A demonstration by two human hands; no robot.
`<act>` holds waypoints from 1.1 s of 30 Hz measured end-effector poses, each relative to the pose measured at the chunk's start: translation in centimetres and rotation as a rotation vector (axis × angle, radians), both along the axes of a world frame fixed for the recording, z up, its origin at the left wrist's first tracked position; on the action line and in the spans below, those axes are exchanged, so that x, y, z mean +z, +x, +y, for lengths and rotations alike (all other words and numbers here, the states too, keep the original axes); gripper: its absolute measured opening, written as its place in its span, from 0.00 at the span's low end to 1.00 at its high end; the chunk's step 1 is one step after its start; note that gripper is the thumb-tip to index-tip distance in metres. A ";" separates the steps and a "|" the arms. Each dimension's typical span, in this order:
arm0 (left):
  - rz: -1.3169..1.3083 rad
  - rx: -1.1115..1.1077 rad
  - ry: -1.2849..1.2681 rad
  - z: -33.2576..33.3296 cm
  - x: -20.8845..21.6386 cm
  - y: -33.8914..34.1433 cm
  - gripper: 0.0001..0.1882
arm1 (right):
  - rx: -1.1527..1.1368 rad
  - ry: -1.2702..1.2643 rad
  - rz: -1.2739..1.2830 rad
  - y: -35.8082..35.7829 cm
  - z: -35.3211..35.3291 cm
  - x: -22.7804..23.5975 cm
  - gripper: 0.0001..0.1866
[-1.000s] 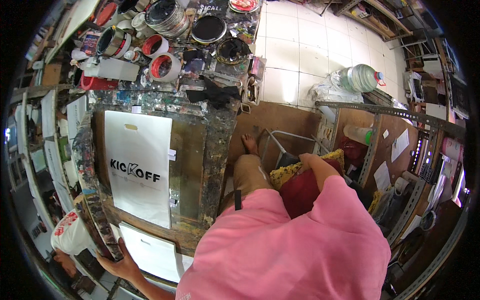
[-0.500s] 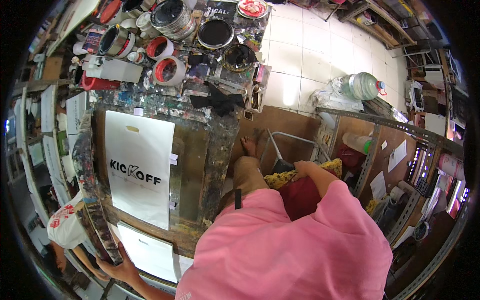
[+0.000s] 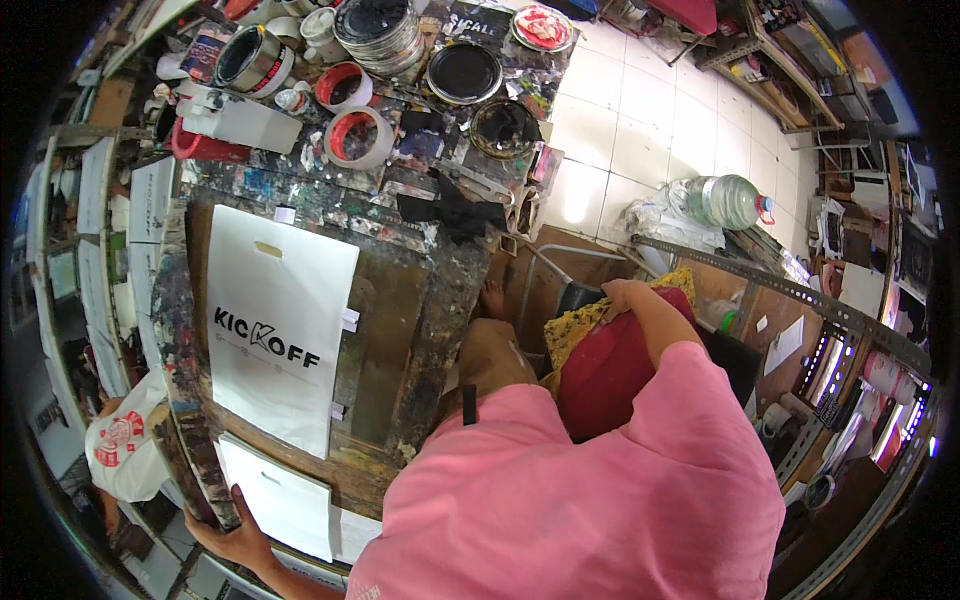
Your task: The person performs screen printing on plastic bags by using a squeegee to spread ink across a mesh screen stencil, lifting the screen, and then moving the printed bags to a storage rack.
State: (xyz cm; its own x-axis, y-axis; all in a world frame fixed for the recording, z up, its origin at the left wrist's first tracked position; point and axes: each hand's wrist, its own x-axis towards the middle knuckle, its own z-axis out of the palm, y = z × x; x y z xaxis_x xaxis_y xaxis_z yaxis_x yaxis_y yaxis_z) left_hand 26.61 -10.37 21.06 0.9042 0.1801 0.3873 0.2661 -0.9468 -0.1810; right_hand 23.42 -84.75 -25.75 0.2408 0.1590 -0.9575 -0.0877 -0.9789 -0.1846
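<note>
Head view: L hand (image 3: 238,543), approx 7–8 o'clock, has thumb and fingers wrapped round the end of a dark, paint-crusted wooden rail (image 3: 205,465), grasping it. R hand (image 3: 632,297), at 3 o'clock near centre, lies on a red pad (image 3: 620,375) w/ a mottled yellow-black edge (image 3: 572,340); fingers bent over it, tips unclear, so can't tell if clenched.

Just beyond L hand, toward 1 o'clock of it, white sheets w/ a slot (image 3: 275,490). Main pc, a white bag (image 3: 265,300) w/ cut-out handle & black print, is at approx 9 o'clock, flat on the paint-stained desk (image 3: 310,195), well apart from R hand; small white tabs (image 3: 350,319) at its top & R edges.

Further out on desk: black cloth (image 3: 470,215) at 12, clear tape roll (image 3: 380,140) w/ red core at 11, tin of black (image 3: 463,74) at 12. Off desk: big clear bottle (image 3: 728,203) at 2 o'clock, above a perforated metal rail (image 3: 790,285) near 3.
</note>
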 end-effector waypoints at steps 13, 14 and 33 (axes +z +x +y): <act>0.005 0.030 -0.092 -0.1 0.0 -0.5 0.45 | -0.100 -0.121 -0.209 10.9 -11.4 3.4 0.53; -0.002 0.033 -0.104 -0.2 0.0 -0.6 0.46 | -0.102 -0.151 -0.201 11.8 -12.2 3.5 0.54; -0.042 -0.027 -0.118 -1.0 -0.6 -0.7 0.45 | -0.200 -1.026 -0.772 12.4 -6.7 1.5 0.48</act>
State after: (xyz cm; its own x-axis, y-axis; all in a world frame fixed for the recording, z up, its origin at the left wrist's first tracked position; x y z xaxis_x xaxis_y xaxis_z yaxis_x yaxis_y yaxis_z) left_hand 25.95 -11.34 20.43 0.8929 0.2022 0.4023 0.2451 -0.9678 -0.0577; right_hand 35.83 -91.48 -24.24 0.7151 -0.6620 -0.2243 -0.4555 -0.6848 0.5689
